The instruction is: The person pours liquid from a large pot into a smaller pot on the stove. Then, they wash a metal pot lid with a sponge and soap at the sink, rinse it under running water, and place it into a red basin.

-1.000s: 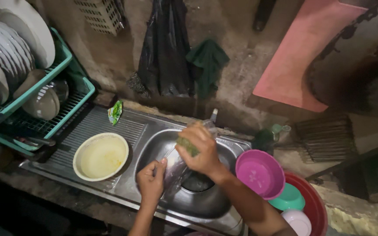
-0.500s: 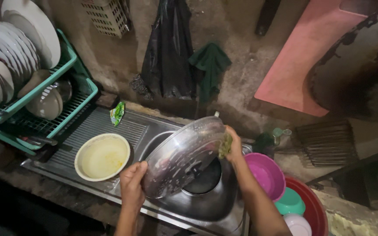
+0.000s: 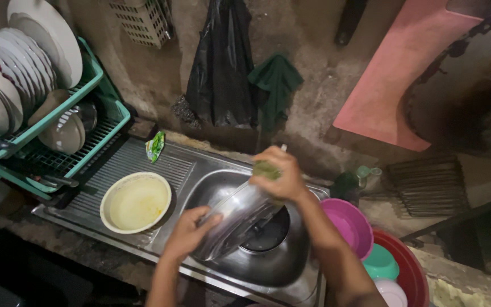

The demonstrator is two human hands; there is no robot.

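Observation:
My left hand (image 3: pixel 187 232) grips the lower edge of a shiny steel plate (image 3: pixel 237 219), held tilted over the steel sink basin (image 3: pixel 279 264). My right hand (image 3: pixel 279 173) presses a green scrub sponge (image 3: pixel 266 169) against the plate's upper edge. A dark pot or pan (image 3: pixel 267 234) sits in the basin under the plate, partly hidden by it.
A cream bowl (image 3: pixel 136 202) of soapy water stands on the ribbed drainboard (image 3: pixel 115 165), near a small green sachet (image 3: pixel 155 145). A teal dish rack (image 3: pixel 63 131) with white plates is at the left. Pink, green and red plastic bowls (image 3: pixel 350 224) sit right of the sink.
The plate has turned from facing up broadly to a steeper tilt, lower in the basin. My right hand moved from its right rim to its top edge with the sponge.

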